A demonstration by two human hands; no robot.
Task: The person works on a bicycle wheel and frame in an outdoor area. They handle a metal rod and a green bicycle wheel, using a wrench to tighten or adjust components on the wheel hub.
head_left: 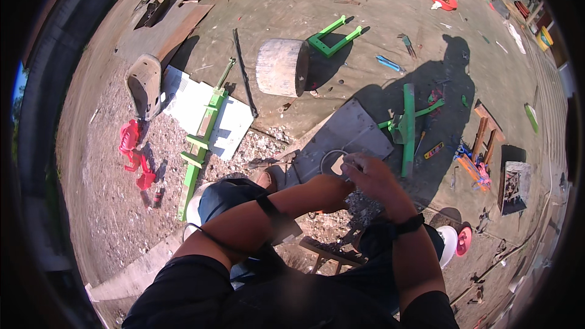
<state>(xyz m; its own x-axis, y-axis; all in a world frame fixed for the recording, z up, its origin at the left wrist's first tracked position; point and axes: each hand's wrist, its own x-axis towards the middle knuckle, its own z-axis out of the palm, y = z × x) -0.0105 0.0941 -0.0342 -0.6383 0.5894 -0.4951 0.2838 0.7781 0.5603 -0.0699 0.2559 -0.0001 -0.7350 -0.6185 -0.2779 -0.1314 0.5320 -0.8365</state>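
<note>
Open ahead, hemmed in on the right

Free to pass forward from the left hand (338,190) and right hand (370,174), over the grey board (359,128), then between the pale drum (277,67) and green crossed frame (409,128). Blocked near the right hand by that frame, farther out by the wooden stand (484,136). Barred well leftward by the long green bar (206,128).

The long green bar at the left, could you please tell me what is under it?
A white sheet shows on both sides of the green bar higher up, gravel lower down; what lies directly beneath is covered.
</note>
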